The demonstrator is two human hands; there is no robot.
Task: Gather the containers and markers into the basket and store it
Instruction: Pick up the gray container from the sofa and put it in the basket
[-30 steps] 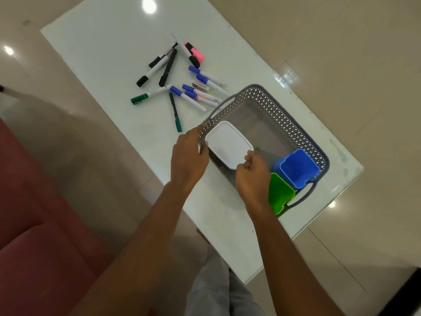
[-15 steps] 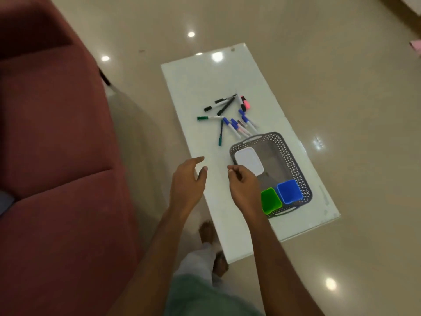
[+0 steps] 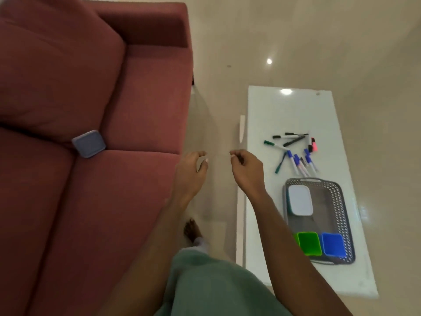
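Grey basket (image 3: 346, 201) is sitting on the white table (image 3: 293, 110), near end. Inside it: white-lidded container (image 3: 300, 200) lying flat at the far end, green container (image 3: 309, 243) and blue container (image 3: 333, 244) standing side by side at the near end, both open-topped, nothing visible in either. Middle of the basket is showing bare floor.

Markers (image 3: 296, 153) are lying loose on the table just beyond the basket's far handle: black, green, blue-capped, one pink. None in the basket.

A grey-blue square container (image 3: 88, 143) is resting on the red sofa (image 3: 91, 201), in the seam between cushions, well apart from the table.

Both hands are hovering over the floor between sofa and table, holding nothing. Left hand (image 3: 190, 171) is loosely spread, fingers curved. Right hand (image 3: 247, 169) is curled, fingers tucked in toward the palm, empty.
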